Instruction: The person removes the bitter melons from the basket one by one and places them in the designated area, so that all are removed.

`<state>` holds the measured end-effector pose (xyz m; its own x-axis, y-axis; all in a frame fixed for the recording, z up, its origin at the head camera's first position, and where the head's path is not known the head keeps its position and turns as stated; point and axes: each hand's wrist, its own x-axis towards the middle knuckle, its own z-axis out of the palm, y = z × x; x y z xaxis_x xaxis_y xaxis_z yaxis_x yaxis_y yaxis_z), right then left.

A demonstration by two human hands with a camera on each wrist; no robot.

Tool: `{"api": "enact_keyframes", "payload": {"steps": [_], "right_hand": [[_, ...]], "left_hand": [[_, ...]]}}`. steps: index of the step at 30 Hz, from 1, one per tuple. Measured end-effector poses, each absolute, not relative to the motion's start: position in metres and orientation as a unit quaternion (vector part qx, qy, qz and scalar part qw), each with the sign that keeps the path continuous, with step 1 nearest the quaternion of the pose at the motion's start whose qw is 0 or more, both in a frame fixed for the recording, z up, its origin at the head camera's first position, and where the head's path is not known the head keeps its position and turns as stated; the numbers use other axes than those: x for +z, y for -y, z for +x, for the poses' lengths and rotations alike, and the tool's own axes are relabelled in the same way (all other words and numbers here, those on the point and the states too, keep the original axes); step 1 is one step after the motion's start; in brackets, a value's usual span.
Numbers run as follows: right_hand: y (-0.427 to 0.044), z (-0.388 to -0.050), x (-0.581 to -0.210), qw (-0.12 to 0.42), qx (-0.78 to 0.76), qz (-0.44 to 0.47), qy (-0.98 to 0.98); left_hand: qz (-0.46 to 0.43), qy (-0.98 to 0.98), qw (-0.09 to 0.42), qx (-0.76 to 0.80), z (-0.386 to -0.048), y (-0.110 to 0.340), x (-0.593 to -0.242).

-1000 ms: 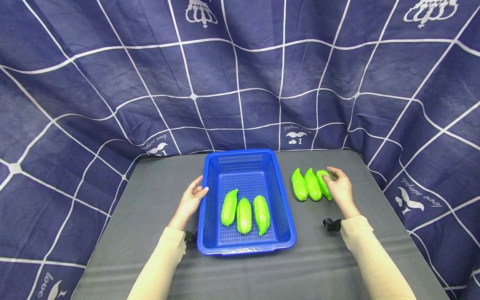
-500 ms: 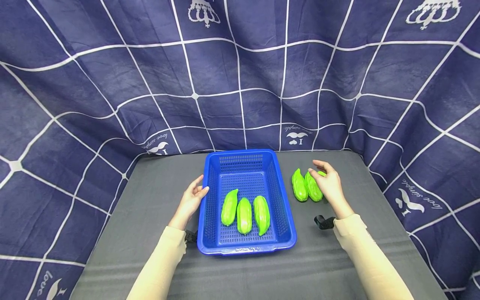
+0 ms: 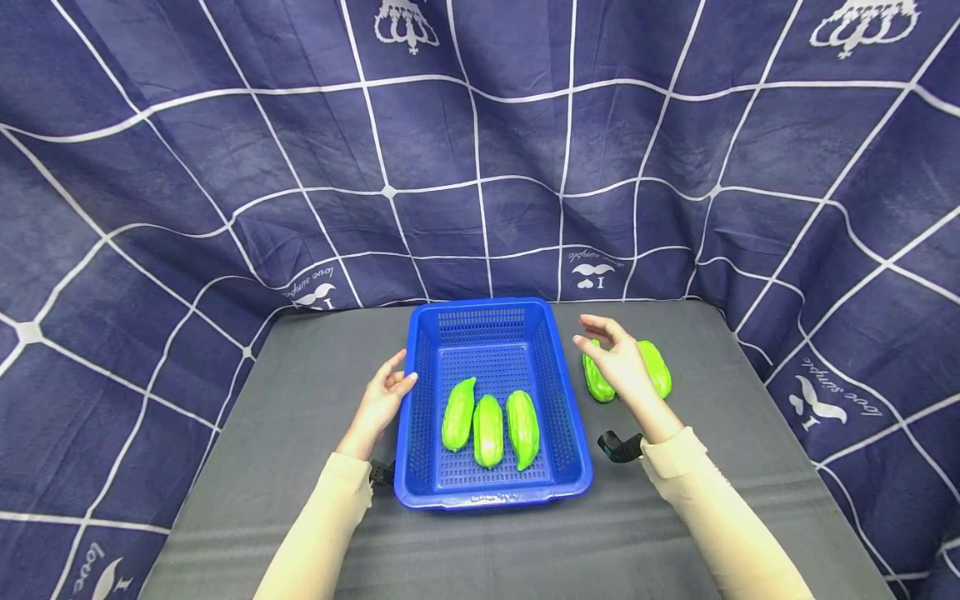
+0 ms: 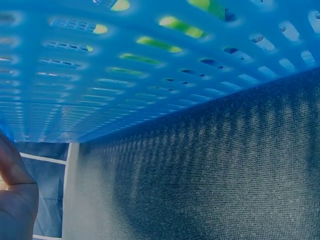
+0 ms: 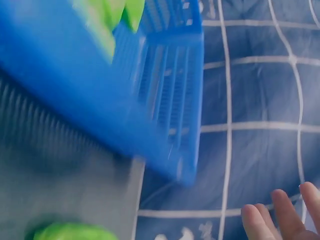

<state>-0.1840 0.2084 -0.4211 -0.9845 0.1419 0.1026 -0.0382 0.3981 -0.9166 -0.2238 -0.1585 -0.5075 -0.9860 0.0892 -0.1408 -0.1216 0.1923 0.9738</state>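
Observation:
A blue perforated plastic basket [image 3: 495, 500] stands on the grey table in the head view. Inside it lie three bright green, ridged, elongated vegetables [image 3: 488, 432] with tapering tips. My left hand [image 3: 384, 400] holds the basket's left rim, thumb on the rim and fingers along the outer side. In the left wrist view a bit of that hand [image 4: 15, 195] shows beside the slotted wall. To the basket's right, my right hand [image 3: 618, 362] hovers with parted fingers and nothing in them. It partly covers the group of similar green vegetables [image 3: 655, 368] on the table.
The grey cloth-covered table [image 3: 315, 358] reaches back to a dark blue curtain [image 3: 517, 217] with white grid lines. Black wrist-worn devices [image 3: 621, 447] stick out below the hands. The basket's right wall stands close to the right hand.
My right hand has moved left over the green vegetables on the table, from the rightmost one toward the basket. Those vegetables, the left hand and the basket stay in place.

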Motion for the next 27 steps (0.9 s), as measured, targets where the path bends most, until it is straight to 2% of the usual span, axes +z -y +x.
{"api": "enact_keyframes", "payload": {"steps": [10,22,27], "right_hand": [[-0.165,-0.180,-0.422,0.035,0.552,-0.005,0.833],[-0.132,-0.184,-0.447,-0.055,0.464,-0.030,0.884],[-0.126,-0.187,-0.454,-0.072,0.445,-0.039,0.892]], "left_hand": [[-0.005,-0.773,0.073,0.630,-0.222,0.158,-0.508],[-0.005,-0.779,0.070,0.623,-0.222,0.159,-0.507],[-0.002,-0.778,0.071,0.624,-0.220,0.158,-0.504]]}}
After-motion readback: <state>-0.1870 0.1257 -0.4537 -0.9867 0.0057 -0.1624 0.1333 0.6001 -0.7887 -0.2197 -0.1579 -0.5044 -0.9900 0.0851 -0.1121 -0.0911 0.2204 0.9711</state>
